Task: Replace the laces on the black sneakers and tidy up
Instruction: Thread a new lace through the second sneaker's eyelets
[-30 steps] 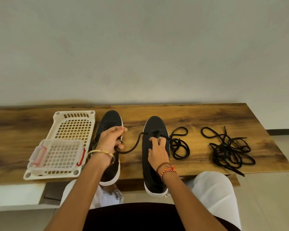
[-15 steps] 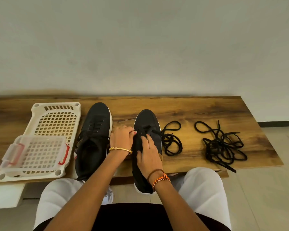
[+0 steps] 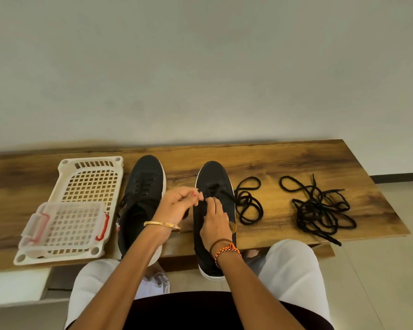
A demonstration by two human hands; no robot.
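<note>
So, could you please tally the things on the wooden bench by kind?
Black sneakers: 2
Loose black lace bundles: 2
White plastic baskets: 2, large, small
Total: 6

No readable text anywhere here. A small gold-toned tag [image 3: 232,226] sits on the side of the right-hand black sneaker [image 3: 214,177], but its marking is too small to make out.

both hands [image 3: 196,210] at right sneaker [image 3: 214,184], lace [image 3: 248,203] beside
</note>
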